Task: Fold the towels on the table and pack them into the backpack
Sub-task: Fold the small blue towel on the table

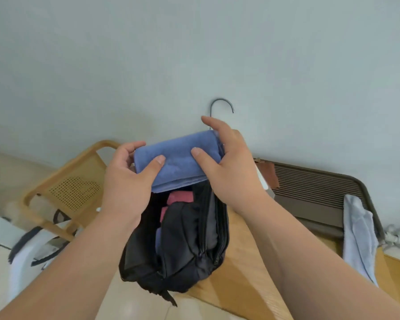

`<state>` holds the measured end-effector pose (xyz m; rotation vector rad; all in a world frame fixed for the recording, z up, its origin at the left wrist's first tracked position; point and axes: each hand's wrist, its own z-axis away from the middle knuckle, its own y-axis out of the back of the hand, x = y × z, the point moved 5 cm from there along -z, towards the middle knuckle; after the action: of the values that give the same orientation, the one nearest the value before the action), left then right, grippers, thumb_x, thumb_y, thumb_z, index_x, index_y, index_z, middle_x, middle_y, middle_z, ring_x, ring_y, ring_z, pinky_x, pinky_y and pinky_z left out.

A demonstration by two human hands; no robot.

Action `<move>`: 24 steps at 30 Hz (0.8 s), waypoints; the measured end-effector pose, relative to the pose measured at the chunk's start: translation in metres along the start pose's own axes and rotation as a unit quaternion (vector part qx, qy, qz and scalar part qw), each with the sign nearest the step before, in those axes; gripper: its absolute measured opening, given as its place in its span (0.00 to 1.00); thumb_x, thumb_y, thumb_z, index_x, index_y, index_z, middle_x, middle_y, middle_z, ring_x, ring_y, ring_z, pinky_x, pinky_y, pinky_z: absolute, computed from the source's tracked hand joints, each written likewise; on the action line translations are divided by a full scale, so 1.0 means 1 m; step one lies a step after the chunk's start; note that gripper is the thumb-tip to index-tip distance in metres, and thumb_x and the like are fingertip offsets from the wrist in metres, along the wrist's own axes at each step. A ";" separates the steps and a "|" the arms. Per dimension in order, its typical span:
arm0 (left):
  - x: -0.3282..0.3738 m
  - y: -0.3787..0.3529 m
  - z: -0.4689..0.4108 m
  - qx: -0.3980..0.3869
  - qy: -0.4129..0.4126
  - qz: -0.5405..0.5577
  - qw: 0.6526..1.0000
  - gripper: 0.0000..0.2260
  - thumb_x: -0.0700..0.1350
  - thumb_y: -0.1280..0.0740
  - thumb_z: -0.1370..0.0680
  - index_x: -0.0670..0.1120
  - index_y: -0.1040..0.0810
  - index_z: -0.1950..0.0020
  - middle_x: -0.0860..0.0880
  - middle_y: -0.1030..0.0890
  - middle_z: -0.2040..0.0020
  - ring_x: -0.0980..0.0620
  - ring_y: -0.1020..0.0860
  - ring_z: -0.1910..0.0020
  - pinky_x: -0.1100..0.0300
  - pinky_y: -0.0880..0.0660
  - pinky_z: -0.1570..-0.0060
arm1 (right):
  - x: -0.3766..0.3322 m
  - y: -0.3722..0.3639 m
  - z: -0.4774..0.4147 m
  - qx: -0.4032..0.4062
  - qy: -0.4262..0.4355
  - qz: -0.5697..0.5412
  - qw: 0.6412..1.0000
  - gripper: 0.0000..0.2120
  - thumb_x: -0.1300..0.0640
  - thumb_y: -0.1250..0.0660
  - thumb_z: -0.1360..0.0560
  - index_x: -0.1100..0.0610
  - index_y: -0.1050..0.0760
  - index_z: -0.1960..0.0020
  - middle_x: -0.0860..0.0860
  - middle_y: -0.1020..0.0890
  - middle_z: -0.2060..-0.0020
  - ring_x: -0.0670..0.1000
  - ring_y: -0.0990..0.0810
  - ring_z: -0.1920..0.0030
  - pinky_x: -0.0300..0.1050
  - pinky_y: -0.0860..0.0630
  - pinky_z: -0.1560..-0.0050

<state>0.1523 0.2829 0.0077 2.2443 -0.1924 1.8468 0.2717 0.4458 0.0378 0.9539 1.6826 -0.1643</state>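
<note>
I'm holding a folded blue towel [178, 158] at the open mouth of the black backpack [183, 245], my left hand [125, 181] gripping its left end and my right hand [229, 167] gripping its right end, both thumbs pressing on top. A red towel [179, 197] is showing inside the backpack, which is lying on the wooden tabletop [252, 273]. A pale towel [358, 232] is lying further right, well apart from it

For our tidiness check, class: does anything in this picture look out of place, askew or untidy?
Yes. A pale towel hangs unfolded and crumpled over the brown slatted panel, right of the backpack, while the blue towel above the backpack is neatly folded.
</note>
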 end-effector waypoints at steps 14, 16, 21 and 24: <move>-0.111 0.024 -0.098 -0.316 0.096 -0.038 0.943 0.11 0.42 0.26 0.24 0.52 0.19 0.44 0.50 0.15 0.49 0.52 0.17 0.50 0.60 0.21 0.52 | 0.019 -0.098 -0.030 -0.072 -0.063 0.190 0.977 0.16 0.53 0.30 0.24 0.44 0.26 0.38 0.45 0.30 0.42 0.35 0.28 0.49 0.20 0.35 0.51; -0.125 0.023 -0.113 -0.381 0.104 -0.046 0.918 0.12 0.42 0.25 0.25 0.51 0.19 0.44 0.52 0.15 0.51 0.53 0.16 0.51 0.62 0.21 0.54 | 0.022 -0.113 -0.032 -0.084 -0.099 0.246 0.960 0.18 0.53 0.31 0.24 0.43 0.28 0.36 0.46 0.29 0.43 0.37 0.28 0.51 0.21 0.35 0.53; -0.145 0.032 -0.145 -0.464 0.072 -0.077 0.880 0.12 0.44 0.23 0.28 0.54 0.19 0.47 0.57 0.16 0.54 0.55 0.17 0.54 0.60 0.19 0.55 | 0.017 -0.157 -0.037 -0.132 -0.225 0.343 0.903 0.21 0.52 0.34 0.21 0.42 0.33 0.30 0.50 0.29 0.43 0.52 0.23 0.49 0.42 0.28 0.51; -0.151 0.029 -0.147 -0.491 0.033 -0.099 0.865 0.13 0.47 0.22 0.29 0.57 0.20 0.48 0.58 0.17 0.54 0.57 0.18 0.54 0.60 0.19 0.55 | 0.016 -0.165 -0.028 -0.128 -0.278 0.359 0.882 0.20 0.54 0.35 0.22 0.42 0.31 0.32 0.51 0.29 0.43 0.53 0.23 0.49 0.48 0.26 0.46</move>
<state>-0.0243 0.2860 -0.1105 1.4073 -0.6822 1.2521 0.1415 0.3609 -0.0251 1.1314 0.7306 0.2607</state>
